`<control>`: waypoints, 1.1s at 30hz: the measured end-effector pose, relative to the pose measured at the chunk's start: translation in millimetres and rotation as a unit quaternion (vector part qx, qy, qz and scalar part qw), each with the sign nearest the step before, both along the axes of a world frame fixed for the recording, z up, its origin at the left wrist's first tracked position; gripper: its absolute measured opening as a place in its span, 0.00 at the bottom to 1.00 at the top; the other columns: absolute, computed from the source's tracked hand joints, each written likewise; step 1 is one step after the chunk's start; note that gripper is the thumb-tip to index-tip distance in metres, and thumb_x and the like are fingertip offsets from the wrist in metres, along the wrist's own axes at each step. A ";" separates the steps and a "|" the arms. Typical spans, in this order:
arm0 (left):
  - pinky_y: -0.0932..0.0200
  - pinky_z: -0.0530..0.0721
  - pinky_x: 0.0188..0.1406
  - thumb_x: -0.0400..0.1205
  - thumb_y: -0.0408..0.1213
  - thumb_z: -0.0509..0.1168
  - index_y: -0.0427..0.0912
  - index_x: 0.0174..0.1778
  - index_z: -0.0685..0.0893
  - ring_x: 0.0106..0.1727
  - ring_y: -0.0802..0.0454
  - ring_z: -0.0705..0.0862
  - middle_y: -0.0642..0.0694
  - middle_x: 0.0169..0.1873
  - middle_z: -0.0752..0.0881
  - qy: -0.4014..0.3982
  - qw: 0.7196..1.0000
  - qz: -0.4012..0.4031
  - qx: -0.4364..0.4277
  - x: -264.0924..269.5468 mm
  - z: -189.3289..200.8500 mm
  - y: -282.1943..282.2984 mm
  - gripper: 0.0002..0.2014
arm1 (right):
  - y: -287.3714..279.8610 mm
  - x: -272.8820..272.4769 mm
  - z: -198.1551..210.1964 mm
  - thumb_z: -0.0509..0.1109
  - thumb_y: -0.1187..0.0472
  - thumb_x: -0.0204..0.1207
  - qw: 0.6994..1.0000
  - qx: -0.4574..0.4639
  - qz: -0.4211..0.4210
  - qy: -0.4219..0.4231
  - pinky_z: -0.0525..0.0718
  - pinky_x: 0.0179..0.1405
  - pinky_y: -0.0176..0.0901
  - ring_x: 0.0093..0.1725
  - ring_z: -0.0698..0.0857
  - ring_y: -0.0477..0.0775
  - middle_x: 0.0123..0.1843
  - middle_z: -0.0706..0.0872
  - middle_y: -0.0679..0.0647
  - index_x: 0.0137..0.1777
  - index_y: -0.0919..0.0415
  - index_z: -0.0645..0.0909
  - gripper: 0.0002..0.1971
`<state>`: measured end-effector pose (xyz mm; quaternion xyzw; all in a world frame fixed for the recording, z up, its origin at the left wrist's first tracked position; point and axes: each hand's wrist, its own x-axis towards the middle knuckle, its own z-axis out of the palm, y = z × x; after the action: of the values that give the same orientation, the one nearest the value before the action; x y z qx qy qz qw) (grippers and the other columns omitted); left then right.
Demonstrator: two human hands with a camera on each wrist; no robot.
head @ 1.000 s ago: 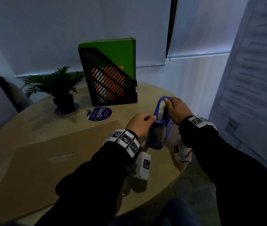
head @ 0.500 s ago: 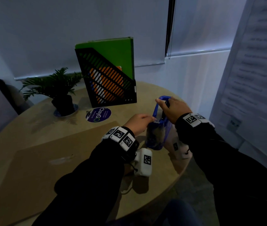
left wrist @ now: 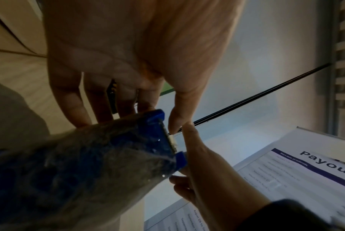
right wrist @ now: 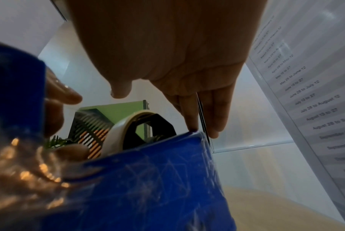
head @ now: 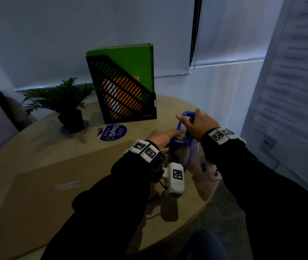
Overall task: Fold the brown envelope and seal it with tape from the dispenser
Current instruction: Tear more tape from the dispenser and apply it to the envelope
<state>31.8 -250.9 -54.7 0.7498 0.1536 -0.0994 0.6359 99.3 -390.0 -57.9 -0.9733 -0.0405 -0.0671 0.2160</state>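
Two hands on blue tape dispenser (head: 182, 136), tape roll (right wrist: 116, 134) wrist-view only

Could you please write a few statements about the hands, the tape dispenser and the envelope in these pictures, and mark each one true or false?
1. Both hands are at the blue tape dispenser. True.
2. The brown envelope stands in the black file holder. False: it lies flat on the round table.
3. The right hand is on the dispenser's upper part. True.
4. The left hand presses on the envelope. False: it is at the dispenser.
5. A potted plant stands left of the file holder. True.
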 end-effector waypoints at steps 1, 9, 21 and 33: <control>0.60 0.79 0.37 0.75 0.44 0.69 0.42 0.45 0.87 0.42 0.54 0.83 0.45 0.46 0.88 0.001 1.000 0.000 0.000 0.6 0.1 0.0 0.10 | 0.2 0.2 0.1 0.51 0.25 0.72 1.000 -0.003 -0.001 -0.001 0.81 0.51 0.53 0.56 0.85 0.66 0.56 0.86 0.65 0.65 0.67 0.72 0.43; 0.50 0.83 0.57 0.76 0.46 0.66 0.38 0.54 0.86 0.57 0.46 0.85 0.43 0.53 0.88 -0.003 1.000 -0.010 0.013 3.7 -3.1 0.9 0.17 | -0.2 -0.8 0.3 0.51 0.26 0.73 1.000 -0.018 -0.004 -0.006 0.80 0.50 0.52 0.57 0.84 0.67 0.54 0.87 0.65 0.62 0.66 0.77 0.42; 0.51 0.82 0.52 0.76 0.48 0.71 0.41 0.52 0.87 0.44 0.50 0.82 0.46 0.49 0.87 0.017 0.999 -0.048 0.007 0.2 1.6 -0.8 0.15 | 1.2 -10.9 5.5 0.51 0.26 0.74 1.000 -0.015 0.002 0.009 0.82 0.58 0.58 0.60 0.82 0.68 0.54 0.87 0.66 0.60 0.62 0.78 0.39; 0.38 0.77 0.65 0.71 0.42 0.72 0.45 0.37 0.88 0.70 0.40 0.73 0.44 0.66 0.80 -0.018 0.998 -0.043 -0.040 -11.1 -3.5 10.5 0.05 | 2.3 -19.6 11.8 0.52 0.29 0.77 1.000 -0.007 0.016 0.019 0.79 0.57 0.55 0.60 0.81 0.69 0.53 0.87 0.66 0.42 0.58 0.74 0.30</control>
<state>20.7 -240.4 -58.2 0.7311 0.1057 -0.1195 0.6634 79.7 -387.7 -46.1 -0.9750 -0.0526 -0.0452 0.2112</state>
